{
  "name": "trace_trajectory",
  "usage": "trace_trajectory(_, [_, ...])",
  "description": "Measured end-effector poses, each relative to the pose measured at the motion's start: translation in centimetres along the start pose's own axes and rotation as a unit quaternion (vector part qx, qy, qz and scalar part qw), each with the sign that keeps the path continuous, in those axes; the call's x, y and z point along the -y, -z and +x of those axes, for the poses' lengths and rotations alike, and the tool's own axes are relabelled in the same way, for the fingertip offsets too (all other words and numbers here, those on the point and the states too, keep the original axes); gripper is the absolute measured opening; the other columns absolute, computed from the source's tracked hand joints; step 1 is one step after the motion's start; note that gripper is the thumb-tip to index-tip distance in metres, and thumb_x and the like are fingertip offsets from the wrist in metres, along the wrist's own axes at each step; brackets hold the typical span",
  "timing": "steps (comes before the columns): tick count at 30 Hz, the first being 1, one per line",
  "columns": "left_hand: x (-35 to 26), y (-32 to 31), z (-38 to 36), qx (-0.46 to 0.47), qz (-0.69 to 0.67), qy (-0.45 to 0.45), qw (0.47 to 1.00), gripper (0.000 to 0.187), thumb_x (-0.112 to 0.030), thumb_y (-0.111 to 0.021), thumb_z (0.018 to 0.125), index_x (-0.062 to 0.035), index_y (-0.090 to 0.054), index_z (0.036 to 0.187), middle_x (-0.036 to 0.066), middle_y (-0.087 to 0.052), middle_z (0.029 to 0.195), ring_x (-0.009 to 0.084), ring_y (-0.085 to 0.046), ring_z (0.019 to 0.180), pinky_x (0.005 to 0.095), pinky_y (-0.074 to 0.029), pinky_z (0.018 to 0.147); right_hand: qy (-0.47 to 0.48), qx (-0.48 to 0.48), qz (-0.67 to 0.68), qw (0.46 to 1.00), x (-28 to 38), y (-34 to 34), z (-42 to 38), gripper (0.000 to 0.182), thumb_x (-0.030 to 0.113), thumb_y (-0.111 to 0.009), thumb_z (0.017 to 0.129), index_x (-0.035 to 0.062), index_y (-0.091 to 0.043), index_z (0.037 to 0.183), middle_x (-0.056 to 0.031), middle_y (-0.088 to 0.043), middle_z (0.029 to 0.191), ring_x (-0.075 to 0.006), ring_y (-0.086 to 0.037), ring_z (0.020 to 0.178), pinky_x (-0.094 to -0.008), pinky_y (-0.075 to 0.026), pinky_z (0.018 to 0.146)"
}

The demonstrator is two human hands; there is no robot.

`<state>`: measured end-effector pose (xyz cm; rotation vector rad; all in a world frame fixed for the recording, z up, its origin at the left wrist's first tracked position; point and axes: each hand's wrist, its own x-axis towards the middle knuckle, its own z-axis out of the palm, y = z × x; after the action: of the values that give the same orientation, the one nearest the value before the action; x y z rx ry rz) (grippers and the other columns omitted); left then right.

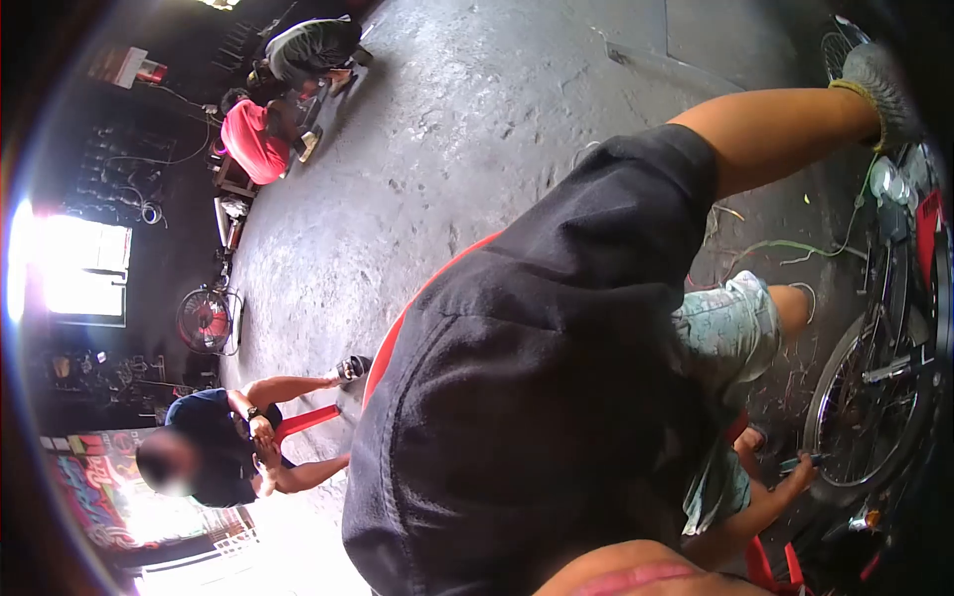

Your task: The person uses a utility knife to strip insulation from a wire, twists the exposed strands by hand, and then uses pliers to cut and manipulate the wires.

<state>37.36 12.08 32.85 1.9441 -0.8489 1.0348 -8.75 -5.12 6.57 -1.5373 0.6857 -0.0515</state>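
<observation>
At the upper right, my left hand [882, 97] wears a grey glove with a yellow cuff and rests at the upper part of a bicycle [879, 372]. Its fingers are too dark and distorted to make out. Lower right, my bare right hand [798, 474] is closed on a small teal-handled item [792, 464], close beside the spoked wheel [823, 417]. My black shirt sleeve and torso fill the centre, and patterned light shorts [730, 323] cover my legs.
A person in dark clothes [214, 447] sits on a red chair [308, 420] at the lower left. Two people crouch at the upper left, one in a red shirt [253, 142]. Another wheel [204, 320] stands by the wall. A green cable [785, 245] lies near the bicycle.
</observation>
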Motion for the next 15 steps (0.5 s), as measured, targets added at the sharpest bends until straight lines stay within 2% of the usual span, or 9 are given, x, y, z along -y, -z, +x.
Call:
trace_trajectory(4, [0.2, 0.1, -0.8, 0.020, -0.015, 0.052, 0.998, 0.034, -0.036, -0.057, 0.079, -0.0110, -0.069, 0.099, 0.013, -0.068, 0.097, 0.0288, -0.065, 0.090, 0.0391, -0.052, 0.073, 0.076, -0.147, -0.008, 0.986, 0.5, 4.8, 5.6, 0.048, 0.017, -0.061, 0.077, 0.0049, -0.044, 0.121, -0.0159, -0.040, 0.117, -0.0257, -0.040, 0.109, -0.0401, -0.034, 0.090])
trace_trajectory(6, [0.3, 0.3, -1.2, 0.036, -0.016, 0.076, 0.996, 0.035, -0.036, -0.057, 0.080, -0.0108, -0.069, 0.100, 0.013, -0.068, 0.098, 0.0286, -0.065, 0.091, 0.0388, -0.051, 0.075, 0.078, -0.188, -0.025, 0.979, -0.8, 6.6, 8.8, 0.047, 0.017, -0.062, 0.077, 0.0051, -0.045, 0.119, -0.0153, -0.041, 0.116, -0.0252, -0.041, 0.107, -0.0399, -0.036, 0.088])
trace_trajectory(10, [0.8, 1.1, -1.9, 0.087, -0.014, 0.120, 0.989, 0.036, -0.036, -0.056, 0.080, -0.0104, -0.069, 0.102, 0.012, -0.068, 0.099, 0.0284, -0.065, 0.094, 0.0384, -0.051, 0.079, 0.011, -0.189, -0.035, 0.981, -6.6, 6.4, 9.8, 0.045, 0.018, -0.063, 0.076, 0.0056, -0.048, 0.117, -0.0141, -0.044, 0.112, -0.0243, -0.044, 0.103, -0.0393, -0.038, 0.085])
trace_trajectory(13, [0.2, 0.1, -3.5, 0.165, -0.005, 0.141, 0.976, 0.036, -0.035, -0.055, 0.081, -0.0101, -0.069, 0.103, 0.012, -0.068, 0.100, 0.0282, -0.064, 0.096, 0.0380, -0.050, 0.082, -0.016, -0.205, -0.018, 0.978, -9.2, 6.5, 7.2, 0.044, 0.019, -0.065, 0.076, 0.0060, -0.050, 0.115, -0.0132, -0.047, 0.109, -0.0236, -0.046, 0.100, -0.0390, -0.040, 0.083])
trace_trajectory(15, [-0.2, -0.3, -3.7, 0.236, 0.039, 0.120, 0.964, 0.037, -0.035, -0.055, 0.081, -0.0099, -0.069, 0.103, 0.012, -0.068, 0.101, 0.0281, -0.064, 0.097, 0.0378, -0.050, 0.083, -0.024, -0.209, -0.009, 0.978, -10.2, 6.3, 6.0, 0.043, 0.020, -0.065, 0.075, 0.0062, -0.051, 0.114, -0.0126, -0.048, 0.107, -0.0232, -0.048, 0.098, -0.0387, -0.042, 0.082])
